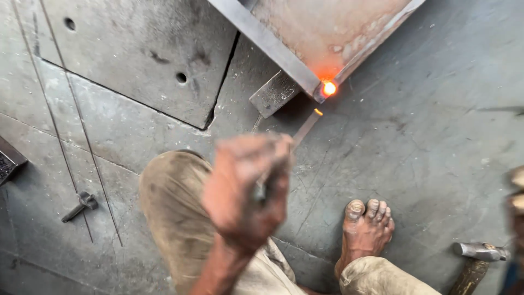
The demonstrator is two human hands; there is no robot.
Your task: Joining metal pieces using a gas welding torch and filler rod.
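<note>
- Here, the right hand (245, 191) is raised in the middle of the head view, blurred, its fingers curled tight around a welding rod holder whose shape I cannot make out clearly.
- A thin welding rod (305, 127) runs up and away from that fist, its far tip glowing orange.
- Just beyond the rod tip sits the glowing weld spot (329, 88), bright orange, on the near corner of a steel frame (273, 42).
- The frame's corner encloses a rusty sheet (327, 27), reddened close to the hot spot.
- A small flat steel piece (274, 94) lies under the frame's edge, ahead of the fist and slightly to its left.
- The left hand is not in view, so its state cannot be told.
- Below the fist are a bent knee in dusty beige trousers (174, 207) and, to the right of it, a bare foot (367, 229) flat on the steel floor (436, 136).
- Far right of the hand a hammer (477, 257) lies on the floor, head toward the foot.
- Far left of the hand, a small metal clamp piece (81, 205) lies beside two thin rods (82, 125) stretched across the floor plates.
</note>
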